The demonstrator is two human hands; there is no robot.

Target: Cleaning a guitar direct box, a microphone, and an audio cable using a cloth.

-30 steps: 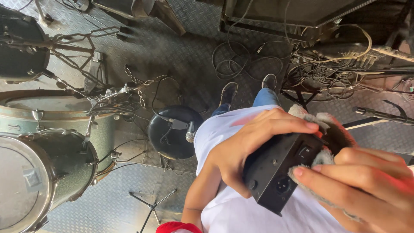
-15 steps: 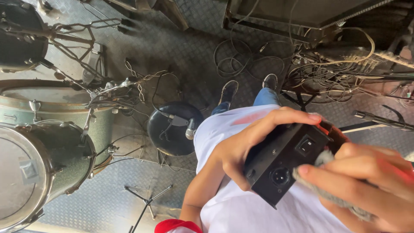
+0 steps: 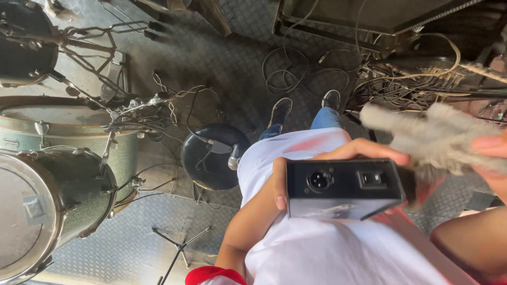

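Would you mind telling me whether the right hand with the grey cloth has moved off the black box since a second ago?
Yes. The right hand and grey cloth have lifted off the black box, toward the cables.

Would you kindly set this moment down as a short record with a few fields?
Left hand: grips a black box, thumb on its left end, fingers over the top
Box face: round socket and a small rectangular socket
Right hand: at frame edge, holding a grey fluffy cloth, blurred
Stool: black, a microphone lying on it
Drums: left
Floor: metal tread plate, tangled cables
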